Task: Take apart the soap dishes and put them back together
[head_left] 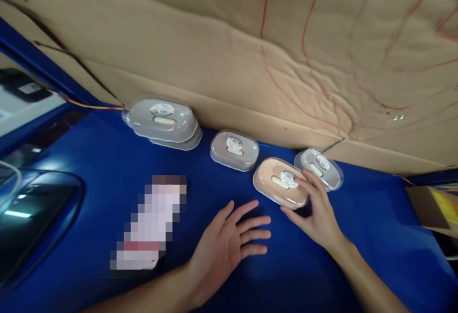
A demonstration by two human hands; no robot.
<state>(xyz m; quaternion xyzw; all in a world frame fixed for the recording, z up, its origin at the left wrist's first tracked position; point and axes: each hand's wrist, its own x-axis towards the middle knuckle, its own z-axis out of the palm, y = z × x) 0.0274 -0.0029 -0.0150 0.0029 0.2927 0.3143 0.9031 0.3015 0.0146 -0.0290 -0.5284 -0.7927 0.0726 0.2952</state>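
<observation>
An oval peach-coloured box point(274, 177) with a clear plastic cover, a round white label and a cream oblong inset lies on the blue tabletop. My right hand point(317, 208) has its thumb at the box's near edge and its fingers over the right end, gripping it. Just left of and nearer than that box, my left hand point(232, 244) is open, fingers spread and palm turned to the right, holding nothing. Behind my right fingers sits a grey oval box point(331, 173). Another grey box point(229, 156) lies to the left of the peach one.
Farther left stand stacked grey boxes point(161, 119). A pixelated phone-like object point(148, 224) lies left of my left hand. Brown cardboard point(200, 46) with red lines rises along the back. A dark screen point(32, 227) and cables are at the left, a small carton point(427, 210) at the right.
</observation>
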